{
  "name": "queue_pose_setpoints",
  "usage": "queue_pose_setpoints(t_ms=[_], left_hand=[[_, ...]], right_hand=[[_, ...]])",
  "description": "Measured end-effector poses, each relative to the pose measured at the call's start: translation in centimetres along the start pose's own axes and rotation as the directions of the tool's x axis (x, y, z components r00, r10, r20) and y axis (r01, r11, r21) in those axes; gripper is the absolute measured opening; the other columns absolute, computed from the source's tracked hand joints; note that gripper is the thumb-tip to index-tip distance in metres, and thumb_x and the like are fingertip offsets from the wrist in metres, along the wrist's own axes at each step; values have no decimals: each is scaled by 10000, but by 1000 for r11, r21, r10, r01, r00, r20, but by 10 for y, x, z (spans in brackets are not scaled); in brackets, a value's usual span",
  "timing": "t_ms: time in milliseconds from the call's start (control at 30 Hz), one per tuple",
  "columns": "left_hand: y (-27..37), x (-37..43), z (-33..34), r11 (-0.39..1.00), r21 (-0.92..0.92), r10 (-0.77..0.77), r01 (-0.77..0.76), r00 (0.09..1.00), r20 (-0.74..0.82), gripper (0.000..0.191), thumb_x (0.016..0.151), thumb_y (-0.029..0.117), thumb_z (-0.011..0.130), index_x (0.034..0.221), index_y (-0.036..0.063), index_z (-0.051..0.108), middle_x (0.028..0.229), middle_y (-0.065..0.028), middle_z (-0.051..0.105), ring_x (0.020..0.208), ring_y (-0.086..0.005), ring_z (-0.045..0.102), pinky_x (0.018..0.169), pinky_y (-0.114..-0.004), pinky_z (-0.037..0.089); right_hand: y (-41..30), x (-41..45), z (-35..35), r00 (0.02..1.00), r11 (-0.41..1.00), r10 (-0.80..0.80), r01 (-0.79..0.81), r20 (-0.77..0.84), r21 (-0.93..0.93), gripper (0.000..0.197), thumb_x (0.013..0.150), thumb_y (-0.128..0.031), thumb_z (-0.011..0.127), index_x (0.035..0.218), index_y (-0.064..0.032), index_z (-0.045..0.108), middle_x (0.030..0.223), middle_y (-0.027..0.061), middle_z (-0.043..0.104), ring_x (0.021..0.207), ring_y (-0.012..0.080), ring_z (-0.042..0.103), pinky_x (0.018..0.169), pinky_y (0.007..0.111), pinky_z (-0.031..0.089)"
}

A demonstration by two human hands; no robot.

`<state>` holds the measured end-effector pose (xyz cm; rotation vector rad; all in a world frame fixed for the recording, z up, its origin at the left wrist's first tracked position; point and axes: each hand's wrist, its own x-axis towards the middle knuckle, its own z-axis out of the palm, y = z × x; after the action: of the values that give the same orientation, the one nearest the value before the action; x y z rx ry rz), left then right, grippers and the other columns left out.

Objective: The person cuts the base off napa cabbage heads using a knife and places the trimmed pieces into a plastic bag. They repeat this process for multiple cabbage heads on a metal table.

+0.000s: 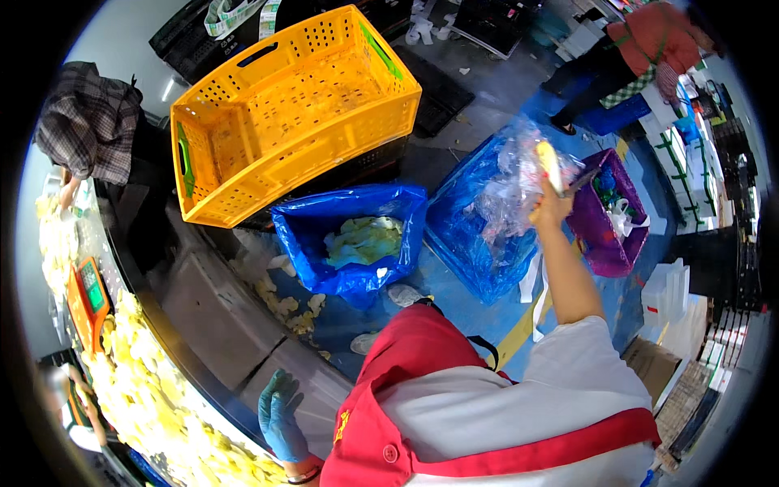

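Observation:
My right hand [552, 208], bare, reaches out over a large bin lined with a blue plastic bag [465, 201]. It grips a long yellow-and-white object [549, 163] whose exact kind I cannot make out. Crumpled clear plastic film [508, 198] lies beneath and beside that hand. My left hand [281, 417] wears a blue glove and is raised near the table's edge, fingers partly curled and apart, holding nothing. Close to it, the brightly lit table carries a long heap of yellow pieces [158, 389], apparently fruit.
A smaller blue-lined bin [304, 255] holds pale, soft scraps [365, 240]. Behind it sits a yellow perforated crate [292, 164]. A purple bin [608, 243] stands right. An orange scale [88, 298] rests on the table. Other people [91, 122] work nearby. Scraps [289, 304] litter the floor.

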<state>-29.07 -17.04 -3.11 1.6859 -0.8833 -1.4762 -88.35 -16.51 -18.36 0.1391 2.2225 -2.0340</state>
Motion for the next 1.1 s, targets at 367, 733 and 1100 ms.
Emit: queue_pose_setpoints(t_ms=[367, 733, 1100], left_hand=[[-5, 10, 52, 991, 113, -79, 77, 997, 16, 321, 936, 190, 476, 1196, 19, 553, 1214, -145, 585, 1009, -248, 620, 791, -335, 502], [-6, 4, 63, 984, 168, -56, 50, 998, 32, 313, 928, 159, 497, 1196, 7, 557, 1159, -126, 610, 1017, -219, 605, 816, -325, 496], [-13, -44, -50, 991, 80, 114, -110, 992, -59, 333, 929, 124, 527, 1255, 60, 535, 1205, -84, 570, 1060, -160, 546, 921, -285, 425]], right_hand=[[78, 118, -44, 994, 735, 105, -105, -40, -670, 506, 736, -247, 737, 1103, 21, 515, 802, 164, 639, 536, 222, 633, 380, 341, 482], [116, 63, -32, 954, 886, 299, -273, 10, -375, 375, 752, -69, 589, 1119, -20, 531, 780, 124, 589, 561, 205, 547, 442, 336, 447], [64, -61, 114, 717, 975, -6, 158, 697, -155, 370, 916, -161, 522, 1274, -102, 450, 1075, 67, 586, 760, 136, 603, 441, 223, 429]])
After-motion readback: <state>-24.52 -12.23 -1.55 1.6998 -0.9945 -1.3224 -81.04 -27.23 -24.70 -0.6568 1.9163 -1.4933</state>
